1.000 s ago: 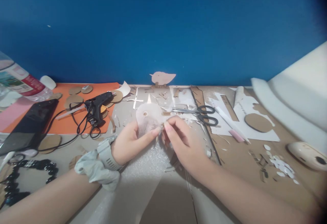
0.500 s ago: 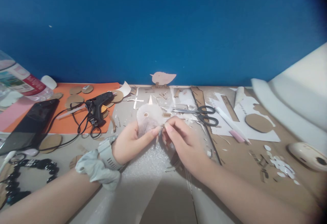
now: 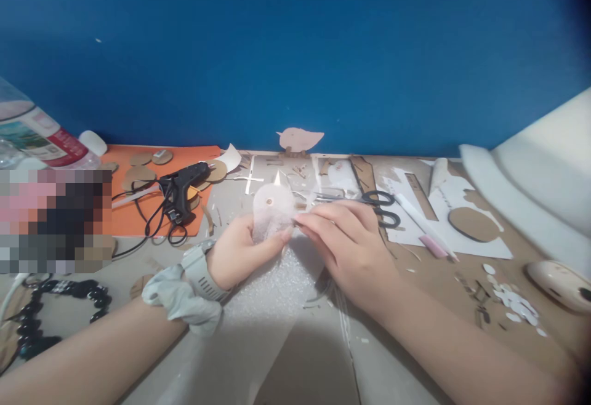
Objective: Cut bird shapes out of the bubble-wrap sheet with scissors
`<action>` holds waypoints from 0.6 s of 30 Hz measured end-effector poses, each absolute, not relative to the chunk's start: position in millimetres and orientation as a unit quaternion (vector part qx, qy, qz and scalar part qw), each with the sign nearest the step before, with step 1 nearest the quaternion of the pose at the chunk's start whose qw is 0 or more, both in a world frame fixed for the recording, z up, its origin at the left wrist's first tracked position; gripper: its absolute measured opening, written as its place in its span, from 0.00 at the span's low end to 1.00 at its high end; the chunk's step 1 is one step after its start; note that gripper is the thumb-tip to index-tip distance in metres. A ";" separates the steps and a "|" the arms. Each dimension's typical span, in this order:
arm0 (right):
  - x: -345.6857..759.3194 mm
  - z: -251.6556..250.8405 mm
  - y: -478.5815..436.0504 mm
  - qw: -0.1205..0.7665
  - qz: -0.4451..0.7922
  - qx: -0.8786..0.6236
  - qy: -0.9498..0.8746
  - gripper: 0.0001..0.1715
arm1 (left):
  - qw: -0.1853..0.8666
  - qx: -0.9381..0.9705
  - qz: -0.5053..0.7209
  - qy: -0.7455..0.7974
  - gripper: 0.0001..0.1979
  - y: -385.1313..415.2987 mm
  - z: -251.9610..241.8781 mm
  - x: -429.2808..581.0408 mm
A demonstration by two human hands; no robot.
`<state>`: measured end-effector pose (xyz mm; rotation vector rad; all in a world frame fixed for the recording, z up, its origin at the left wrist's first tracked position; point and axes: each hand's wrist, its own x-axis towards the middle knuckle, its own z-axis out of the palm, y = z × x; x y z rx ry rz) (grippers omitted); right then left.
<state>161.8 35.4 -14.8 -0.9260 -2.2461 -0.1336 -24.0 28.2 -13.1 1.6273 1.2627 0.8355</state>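
Nearest you, your two forearms come in from the lower corners, with a pale scrunchie (image 3: 181,299) and a grey watch (image 3: 199,268) on the left wrist. Between the arms a strip of white foam sheet (image 3: 272,282) runs away from you towards the hands, its long axis roughly straight ahead.

Your left hand (image 3: 235,251) is closed in a pinch on a small round translucent foam piece (image 3: 272,208), thumb across its lower edge and the disc standing up above the fingers. The piece has a small brown spot near its upper middle and faces you; being round, it shows no clear long axis. Your right hand (image 3: 348,242) lies flat just beside it, fingers stretched leftwards, fingertips touching the piece's right lower edge next to your left thumb; it grips nothing that can be seen.

Left of your hands, a black glue gun (image 3: 182,189) with its looped cord rests on the edge of an orange sheet (image 3: 124,220). Right of your hand, black-handled scissors (image 3: 376,207) lie close, partly behind your knuckles, so room is tight on that side. Further right are white paper (image 3: 462,239) with a brown oval and scattered white dots (image 3: 512,303).

At the far edge a pink bird cut-out (image 3: 300,139) stands against the blue wall (image 3: 295,54).
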 end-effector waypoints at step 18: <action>163.3 -23.2 39.1 0.323 -0.075 -0.312 -0.890 0.10 | 0.422 0.667 0.315 0.526 0.12 27.8 -8.5 -21.7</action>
